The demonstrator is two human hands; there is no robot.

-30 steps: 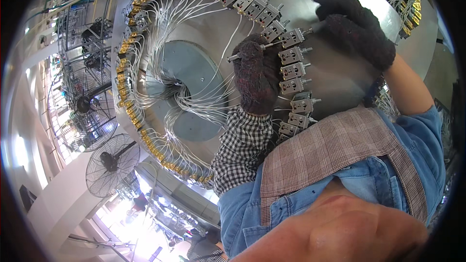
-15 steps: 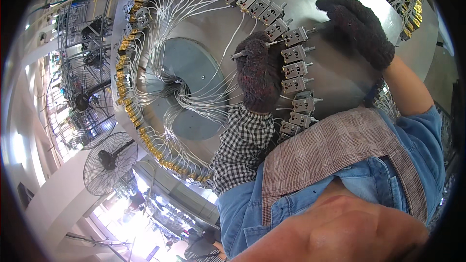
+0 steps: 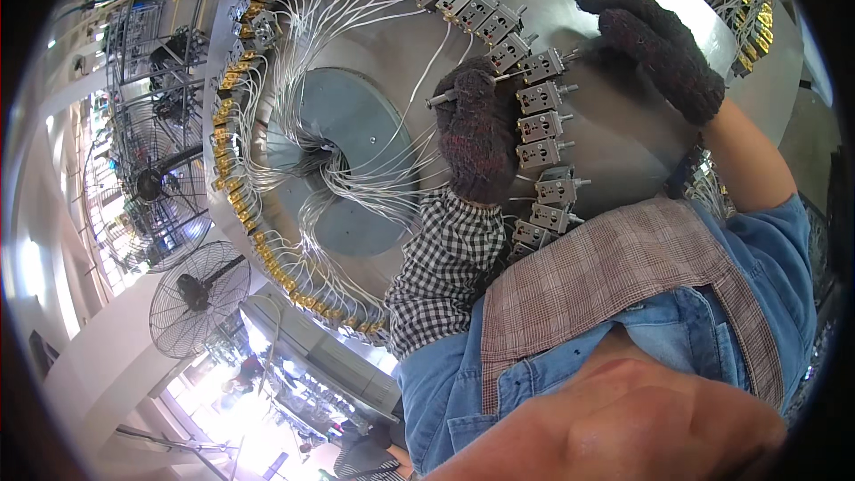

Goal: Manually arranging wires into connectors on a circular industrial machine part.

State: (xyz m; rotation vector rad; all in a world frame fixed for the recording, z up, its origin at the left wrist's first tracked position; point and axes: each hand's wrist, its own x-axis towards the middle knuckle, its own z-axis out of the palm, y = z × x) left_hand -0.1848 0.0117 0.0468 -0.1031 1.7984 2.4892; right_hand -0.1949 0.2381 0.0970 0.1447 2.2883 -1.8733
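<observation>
My left hand (image 3: 476, 129), in a dark knitted glove, is closed around a slim screwdriver (image 3: 508, 77). The butt of its silver handle pokes out on the left of the fist. Its thin shaft reaches right to a small metal clamp block (image 3: 541, 66) in the ring of blocks; whether the tip sits in a hole is too small to tell. My right hand (image 3: 661, 53), gloved alike, is held above the metal disc to the right of that block. Its fingers stretch out to the left and nothing shows in them.
The blocks sit round a large metal turntable (image 3: 614, 138), with white wires (image 3: 289, 62) running to a grey centre plate (image 3: 356, 223). Gold-coloured terminals (image 3: 233, 134) line its left side. Further wired blocks (image 3: 755, 31) stand at the upper right. A floor fan (image 3: 198, 294) is at the lower left.
The left fist has turned slightly, and the screwdriver handle lies a little differently in it. The right hand has shifted very slightly up and left.
</observation>
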